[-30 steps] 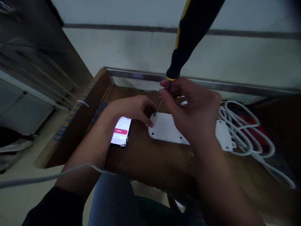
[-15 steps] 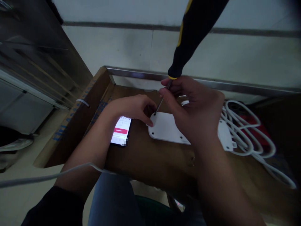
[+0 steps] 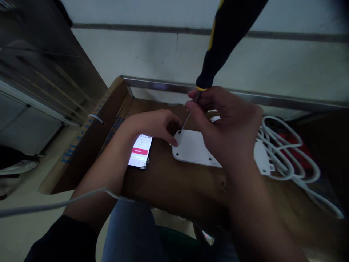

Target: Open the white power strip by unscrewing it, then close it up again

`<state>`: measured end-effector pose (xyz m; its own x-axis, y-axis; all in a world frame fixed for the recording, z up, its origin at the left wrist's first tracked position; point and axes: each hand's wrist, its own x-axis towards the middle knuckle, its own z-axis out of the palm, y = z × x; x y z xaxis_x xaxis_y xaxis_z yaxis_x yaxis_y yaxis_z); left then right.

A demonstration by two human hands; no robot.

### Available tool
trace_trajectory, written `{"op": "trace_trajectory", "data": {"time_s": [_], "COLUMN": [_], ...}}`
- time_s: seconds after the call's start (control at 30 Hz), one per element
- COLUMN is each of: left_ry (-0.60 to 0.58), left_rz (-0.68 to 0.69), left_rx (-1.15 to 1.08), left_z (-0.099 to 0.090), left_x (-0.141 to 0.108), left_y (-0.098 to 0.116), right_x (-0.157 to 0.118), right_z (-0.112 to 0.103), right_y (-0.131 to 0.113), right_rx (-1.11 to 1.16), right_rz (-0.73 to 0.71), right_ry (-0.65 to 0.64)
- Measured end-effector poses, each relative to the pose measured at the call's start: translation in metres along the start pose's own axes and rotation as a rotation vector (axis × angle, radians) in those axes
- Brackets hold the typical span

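A white power strip [image 3: 191, 150] lies face down on brown cardboard, its back with small dark screw holes turned up. My left hand [image 3: 160, 125] grips its left end, thumb on the near side and fingers curled behind the corner. In my right hand [image 3: 231, 120] is a screwdriver [image 3: 222, 47] with a thick black and yellow handle, pinched by its metal shaft. The shaft slants down to the hole at the far left corner, and its tip is at that hole. My right hand and wrist hide the middle of the strip.
A lit phone [image 3: 140, 154] lies beside my left wrist. The strip's coiled white cord [image 3: 289, 160] rests at the right, over a red item [image 3: 297, 151]. Cardboard [image 3: 169, 189] covers the work surface, with a metal rail [image 3: 158, 84] behind. Another cable [image 3: 54, 206] crosses my left forearm.
The screwdriver handle and my right hand have shifted very slightly to the right, while the tip stays at the corner hole. My left hand keeps its place on the strip.
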<state>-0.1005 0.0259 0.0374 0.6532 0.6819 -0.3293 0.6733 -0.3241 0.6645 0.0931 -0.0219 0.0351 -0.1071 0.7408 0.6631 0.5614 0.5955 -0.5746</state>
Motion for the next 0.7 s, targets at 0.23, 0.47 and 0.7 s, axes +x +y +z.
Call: {"op": "trace_trajectory", "data": {"time_s": [0.23,0.47,0.7], "left_ry": [0.006,0.004,0.009], "left_rz": [-0.005,0.004,-0.006], "left_rx": [-0.013,-0.02,-0.003], "left_z": [0.0,0.0002,0.0], "left_x": [-0.0008,0.0005,-0.0006], "left_y": [0.0012,-0.0002,0.0025], "right_x": [-0.0004,0.0004,0.0001], "right_z": [0.0008,0.0003,0.0003], "right_y": [0.0011,-0.0001,0.0013], "right_rx": [-0.001,0.002,0.006], "right_rz": [0.001,-0.009,-0.017], "right_ry": [-0.002,-0.006,-0.011]}}
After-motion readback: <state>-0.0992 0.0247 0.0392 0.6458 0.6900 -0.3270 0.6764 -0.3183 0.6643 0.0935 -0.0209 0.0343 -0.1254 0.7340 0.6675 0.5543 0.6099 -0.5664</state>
